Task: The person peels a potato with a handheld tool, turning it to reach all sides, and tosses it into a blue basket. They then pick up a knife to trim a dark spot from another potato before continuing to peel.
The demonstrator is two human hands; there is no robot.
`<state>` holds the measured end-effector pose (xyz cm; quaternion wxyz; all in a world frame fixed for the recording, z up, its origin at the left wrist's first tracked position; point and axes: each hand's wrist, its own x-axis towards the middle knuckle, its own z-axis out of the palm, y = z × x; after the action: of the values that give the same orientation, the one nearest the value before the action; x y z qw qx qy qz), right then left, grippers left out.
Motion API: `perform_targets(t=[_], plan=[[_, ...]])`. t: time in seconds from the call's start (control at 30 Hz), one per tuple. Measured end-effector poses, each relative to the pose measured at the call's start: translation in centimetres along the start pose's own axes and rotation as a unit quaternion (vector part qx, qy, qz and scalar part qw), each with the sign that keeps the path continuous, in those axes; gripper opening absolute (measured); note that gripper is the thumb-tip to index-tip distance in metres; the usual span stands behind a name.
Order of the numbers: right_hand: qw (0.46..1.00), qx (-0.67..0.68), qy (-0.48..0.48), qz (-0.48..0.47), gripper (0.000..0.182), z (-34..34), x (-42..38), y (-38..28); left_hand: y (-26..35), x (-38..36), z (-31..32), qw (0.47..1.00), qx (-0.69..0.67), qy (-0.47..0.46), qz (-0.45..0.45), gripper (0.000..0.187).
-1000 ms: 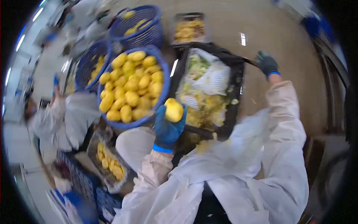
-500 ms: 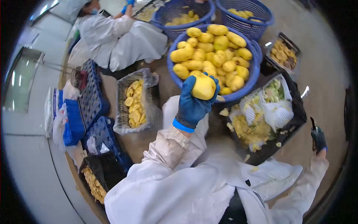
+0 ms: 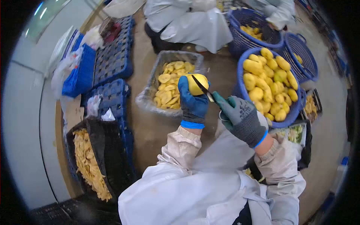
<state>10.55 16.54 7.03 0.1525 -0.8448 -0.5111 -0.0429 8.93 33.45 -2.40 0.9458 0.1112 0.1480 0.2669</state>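
My left hand is wrapped round a peeled yellow mango, held up above the floor. In my gloved right hand is a knife, its dark blade lying across the mango's face. Just beyond the mango, a plastic-lined crate contains flat yellow slices. A blue basket heaped with whole peeled mangoes stands to the right, beyond my right hand.
Blue crates line the left side, near a black-lined crate of pale yellow pieces. A person in white sits ahead; another person's sleeve shows at top right. Further blue baskets stand behind the full one.
My right hand has come in from the far right, bringing the knife to the mango. My view has turned left, and the mango now appears in front of the slice crate.
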Motion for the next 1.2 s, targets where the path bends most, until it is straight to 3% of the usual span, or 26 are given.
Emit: perform_targets(t=[0.1, 0.2, 0.3, 0.37, 0.43, 0.5, 0.53, 0.57, 0.63, 0.7, 0.8, 0.9, 0.97, 1.03, 1.2], plan=[[0.999, 0.002, -0.017, -0.027, 0.057, 3.4, 3.3, -1.8, 3.0, 1.4, -1.9, 0.994, 0.043, 0.026, 0.099, 0.035], [0.999, -0.007, -0.033, -0.041, 0.059, 6.1, 5.1, -3.0, 5.6, 1.7, -2.2, 0.988, 0.040, 0.073, 0.126, 0.037], [0.998, -0.004, -0.053, -0.037, 0.062, 7.8, 6.6, -3.7, 6.4, 1.6, -3.3, 0.953, 0.205, 0.070, 0.213, 0.037], [0.998, 0.013, -0.062, -0.025, 0.063, 8.8, 7.9, -3.7, 6.3, 2.4, -5.5, 0.892, 0.355, 0.055, 0.274, 0.034], [0.996, 0.044, -0.072, -0.009, 0.064, 9.2, 9.0, -4.0, 6.4, 2.9, -6.6, 0.924, 0.294, 0.034, 0.243, 0.032], [0.992, 0.093, -0.085, 0.015, 0.063, 9.6, 9.6, -3.9, 7.0, 3.4, -7.1, 0.994, -0.017, 0.014, 0.111, 0.033], [0.988, 0.118, -0.093, 0.027, 0.062, 9.9, 9.8, -3.9, 7.0, 3.2, -7.0, 0.943, 0.240, 0.049, 0.225, 0.035], [0.986, 0.132, -0.095, 0.044, 0.061, 10.7, 9.9, -3.8, 6.7, 3.2, -7.6, 0.816, 0.476, 0.076, 0.319, 0.038], [0.978, 0.167, -0.100, 0.074, 0.059, 11.4, 10.1, -3.7, 6.8, 3.4, -7.3, 0.567, 0.703, 0.109, 0.416, 0.040], [0.974, 0.185, -0.084, 0.100, 0.057, 12.4, 10.3, -3.9, 7.0, 3.3, -7.1, 0.453, 0.753, 0.127, 0.459, 0.040], [0.953, 0.287, -0.010, 0.102, 0.046, 13.9, 10.2, -3.7, 6.9, 4.0, -7.7, 0.462, 0.725, 0.132, 0.493, 0.043], [0.870, 0.473, 0.012, 0.139, 0.037, 15.2, 9.9, -3.9, 7.1, 4.3, -8.0, 0.587, 0.656, 0.114, 0.460, 0.035], [0.814, 0.556, -0.006, 0.168, 0.036, 15.3, 10.1, -4.0, 7.3, 4.9, -8.0, 0.807, 0.453, 0.104, 0.363, 0.033], [0.787, 0.587, -0.037, 0.187, 0.037, 14.8, 10.3, -3.9, 7.3, 5.1, -7.8, 0.907, 0.291, 0.105, 0.285, 0.033], [0.711, 0.664, -0.064, 0.222, 0.042, 13.3, 10.5, -4.3, 8.2, 4.3, -5.3, 0.978, 0.050, 0.090, 0.183, 0.035]])
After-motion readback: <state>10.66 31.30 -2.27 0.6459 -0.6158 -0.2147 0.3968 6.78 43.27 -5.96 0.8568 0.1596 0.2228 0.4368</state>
